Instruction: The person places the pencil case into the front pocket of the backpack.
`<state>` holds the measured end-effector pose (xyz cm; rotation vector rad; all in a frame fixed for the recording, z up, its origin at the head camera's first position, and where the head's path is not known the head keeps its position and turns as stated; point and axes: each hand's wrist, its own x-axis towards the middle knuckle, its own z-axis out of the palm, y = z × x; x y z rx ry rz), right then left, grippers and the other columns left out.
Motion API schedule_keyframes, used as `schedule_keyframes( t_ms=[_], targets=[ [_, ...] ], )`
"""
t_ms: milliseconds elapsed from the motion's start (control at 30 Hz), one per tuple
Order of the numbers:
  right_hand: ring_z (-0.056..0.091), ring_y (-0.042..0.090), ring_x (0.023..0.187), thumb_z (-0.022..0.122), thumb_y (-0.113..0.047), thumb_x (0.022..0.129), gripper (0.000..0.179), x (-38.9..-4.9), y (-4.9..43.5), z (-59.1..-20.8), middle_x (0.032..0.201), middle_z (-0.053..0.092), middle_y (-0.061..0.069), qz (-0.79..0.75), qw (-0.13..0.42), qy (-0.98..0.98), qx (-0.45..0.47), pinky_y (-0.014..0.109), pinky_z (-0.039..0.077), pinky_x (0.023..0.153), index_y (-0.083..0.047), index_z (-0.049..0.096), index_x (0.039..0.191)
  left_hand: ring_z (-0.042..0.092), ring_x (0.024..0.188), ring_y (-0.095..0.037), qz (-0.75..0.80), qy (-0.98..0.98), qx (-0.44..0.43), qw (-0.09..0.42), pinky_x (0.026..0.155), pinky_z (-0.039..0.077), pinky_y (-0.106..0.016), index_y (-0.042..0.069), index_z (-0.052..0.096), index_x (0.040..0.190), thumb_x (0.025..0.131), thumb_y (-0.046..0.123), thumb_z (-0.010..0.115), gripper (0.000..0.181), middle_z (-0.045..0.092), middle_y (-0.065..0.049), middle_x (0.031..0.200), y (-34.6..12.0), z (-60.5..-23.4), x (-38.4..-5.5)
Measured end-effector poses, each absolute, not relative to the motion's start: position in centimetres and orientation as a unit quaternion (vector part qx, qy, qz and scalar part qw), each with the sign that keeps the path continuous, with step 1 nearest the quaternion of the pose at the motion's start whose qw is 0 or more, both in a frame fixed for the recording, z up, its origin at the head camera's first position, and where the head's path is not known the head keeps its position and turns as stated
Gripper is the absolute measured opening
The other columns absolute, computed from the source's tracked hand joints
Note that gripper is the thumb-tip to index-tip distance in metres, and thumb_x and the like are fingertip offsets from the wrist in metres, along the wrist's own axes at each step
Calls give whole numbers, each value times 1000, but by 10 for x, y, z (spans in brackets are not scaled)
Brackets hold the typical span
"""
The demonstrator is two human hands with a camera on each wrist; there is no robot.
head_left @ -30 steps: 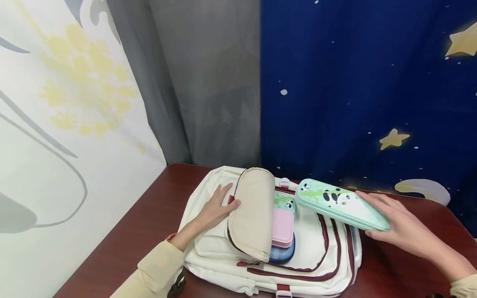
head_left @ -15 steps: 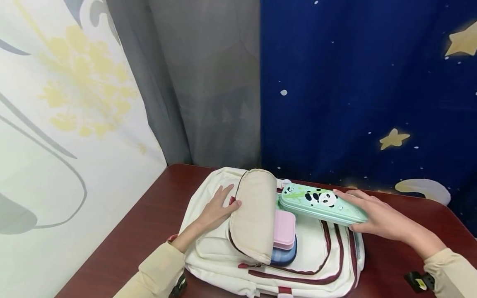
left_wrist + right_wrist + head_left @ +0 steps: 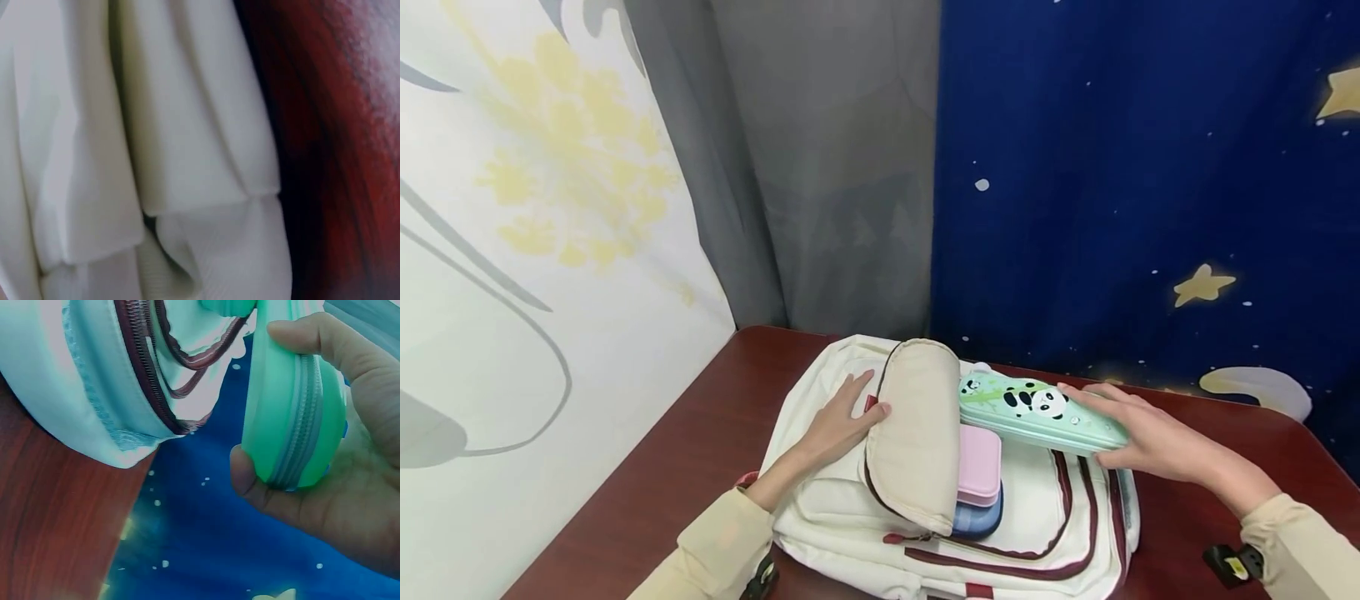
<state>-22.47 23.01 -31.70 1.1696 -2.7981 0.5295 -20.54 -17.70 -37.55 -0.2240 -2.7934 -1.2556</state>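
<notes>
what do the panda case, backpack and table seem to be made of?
Panda case: probably molded plastic or coated foam, smooth, faintly shiny, with uncreased sides. Backpack: likely matte woven fabric, given its soft folds. Table: perhaps wood or laminate, smooth-looking, with streaky reddish grain.

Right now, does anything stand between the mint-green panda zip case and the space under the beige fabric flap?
Nothing visible: the case appears right at the flap, beside the pink rectangular box. Deeper underneath is hidden.
</notes>
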Motion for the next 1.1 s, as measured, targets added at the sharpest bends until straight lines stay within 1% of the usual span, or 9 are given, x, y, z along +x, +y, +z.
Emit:
schedule_keyframes(
  t_ms=[133, 200, 300, 433, 567, 733, 933, 1000, 1100],
  targets=[
    [47, 17, 96, 81, -15, 65, 87, -227, 230, -327, 127, 46, 7, 202, 27, -903, 378, 28, 40, 70, -15, 39, 143, 20, 137, -28, -409, -909, -70, 27, 103, 23, -55, 17, 31, 147, 88, 54, 52, 73, 24, -14, 150, -177, -375, -205],
    [46, 16, 95, 80, -14, 66, 88, -227, 230, -332, 127, 46, 6, 222, 14, -902, 370, 27, 39, 71, -15, 39, 143, 21, 137, -29, -409, -909, -70, 23, 103, 23, -55, 17, 30, 147, 88, 55, 52, 74, 23, -14, 151, -177, -374, -205],
    [47, 14, 95, 80, -16, 68, 86, -229, 228, -337, 128, 46, 6, 240, 7, -897, 372, 26, 40, 72, -13, 39, 143, 23, 136, -30, -413, -908, -64, 20, 103, 23, -54, 18, 29, 147, 87, 56, 52, 75, 23, -13, 151, -178, -373, -203],
    [47, 14, 95, 80, -23, 70, 82, -235, 227, -338, 131, 47, 9, 247, -2, -893, 376, 27, 41, 72, -11, 42, 141, 27, 134, -34, -415, -908, -50, 20, 102, 24, -56, 21, 28, 148, 86, 58, 53, 76, 22, -13, 151, -179, -374, -202],
    [47, 16, 95, 81, -27, 70, 82, -241, 228, -336, 134, 46, 11, 258, -40, -895, 361, 28, 40, 73, -13, 43, 141, 28, 133, -34, -417, -908, -41, 18, 101, 24, -57, 24, 28, 148, 85, 60, 53, 77, 22, -12, 151, -177, -375, -202],
    [47, 21, 97, 81, -21, 69, 82, -247, 225, -336, 136, 43, 13, 272, -77, -892, 353, 29, 40, 74, -13, 42, 141, 27, 134, -32, -431, -902, -32, 12, 102, 23, -56, 25, 27, 148, 84, 62, 53, 79, 23, -10, 151, -174, -377, -203],
    [47, 21, 96, 80, -11, 67, 84, -252, 217, -338, 136, 43, 12, 273, -67, -889, 362, 28, 40, 74, -14, 42, 141, 25, 135, -28, -443, -896, -29, 10, 104, 23, -54, 23, 26, 148, 83, 60, 55, 80, 27, -7, 150, -175, -374, -205],
    [47, 20, 96, 79, -10, 67, 83, -253, 214, -338, 137, 42, 11, 273, -63, -888, 364, 28, 40, 73, -14, 42, 141, 26, 135, -27, -451, -892, -32, 9, 104, 23, -52, 22, 27, 148, 83, 59, 57, 80, 28, -6, 150, -176, -373, -206],
    [48, 19, 96, 80, -11, 67, 83, -253, 210, -340, 135, 44, 11, 271, -45, -887, 370, 28, 40, 74, -13, 43, 141, 28, 135, -24, -459, -888, -32, 13, 105, 24, -49, 24, 29, 147, 82, 60, 58, 80, 31, -3, 148, -177, -372, -207]
  ],
)
